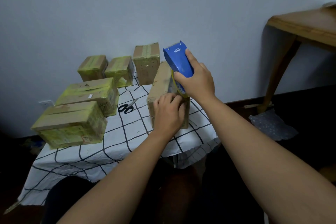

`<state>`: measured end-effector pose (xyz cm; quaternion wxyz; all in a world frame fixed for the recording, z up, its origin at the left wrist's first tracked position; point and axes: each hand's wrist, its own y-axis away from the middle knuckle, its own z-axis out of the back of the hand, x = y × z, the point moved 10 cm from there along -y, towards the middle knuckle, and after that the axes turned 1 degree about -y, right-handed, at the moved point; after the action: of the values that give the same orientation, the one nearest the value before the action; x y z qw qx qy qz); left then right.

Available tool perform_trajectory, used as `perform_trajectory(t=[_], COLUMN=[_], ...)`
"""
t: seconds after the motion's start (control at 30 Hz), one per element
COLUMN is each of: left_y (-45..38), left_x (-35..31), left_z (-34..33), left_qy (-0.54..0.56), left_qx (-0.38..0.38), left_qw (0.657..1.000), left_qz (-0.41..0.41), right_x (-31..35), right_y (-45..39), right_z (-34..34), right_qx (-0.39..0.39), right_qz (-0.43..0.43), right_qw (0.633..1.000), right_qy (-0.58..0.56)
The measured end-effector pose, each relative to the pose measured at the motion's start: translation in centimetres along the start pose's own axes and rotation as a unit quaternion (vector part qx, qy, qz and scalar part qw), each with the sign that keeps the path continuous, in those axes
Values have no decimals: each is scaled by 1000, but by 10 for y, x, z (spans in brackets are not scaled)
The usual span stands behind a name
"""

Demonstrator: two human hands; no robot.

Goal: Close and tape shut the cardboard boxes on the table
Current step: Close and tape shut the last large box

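A tall brown cardboard box [160,85] stands on end at the right of the checked tablecloth [127,132]. My right hand [196,78] grips a blue tape dispenser [179,58] with a yellow tape roll, held against the box's upper right edge. Lower down, my left hand [169,112] lies over the box's near face, fingers bent on the tape end. Whether those fingers pinch the tape is hidden. Several other boxes wrapped in yellowish tape [72,123] sit to the left and at the back.
Black scissors [127,107] lie on the cloth between the taped boxes and the standing box. A wooden table [305,25] stands at the right, with a crumpled plastic bag [272,125] on the dark floor below it. A grey wall is close behind the table.
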<state>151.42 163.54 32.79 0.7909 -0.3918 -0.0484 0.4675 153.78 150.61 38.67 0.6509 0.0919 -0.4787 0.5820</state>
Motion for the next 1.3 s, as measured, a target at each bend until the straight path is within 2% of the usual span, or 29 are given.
perform_trajectory(t=[0.33, 0.47, 0.6, 0.67, 0.93, 1.1, 1.3], left_y=[-7, -7, -4, -2, -2, -27, -80], left_x=[-14, -7, 34, 44, 26, 7, 6], left_z=[-1, 2, 9, 5, 3, 5, -23], left_qy=[-51, -35, -128, -134, -129, -101, -81], left_qx=[45, 121, 190, 225, 130, 37, 43], left_qw=[998, 992, 973, 964, 983, 991, 992], left_qz=[-13, -14, 29, 38, -35, -76, -92], right_x=[3, -2, -22, -33, -59, -68, -88], right_y=[1, -3, 7, 17, 41, 26, 7], right_z=[1, 25, 58, 65, 59, 66, 66], right_qx=[12, 2, -32, -41, -65, -95, -118], right_qz=[-13, -27, -38, -46, -91, -94, -108], right_qw=[1000, 998, 996, 995, 987, 985, 982], right_qy=[-20, -62, -71, -79, -116, -113, -105])
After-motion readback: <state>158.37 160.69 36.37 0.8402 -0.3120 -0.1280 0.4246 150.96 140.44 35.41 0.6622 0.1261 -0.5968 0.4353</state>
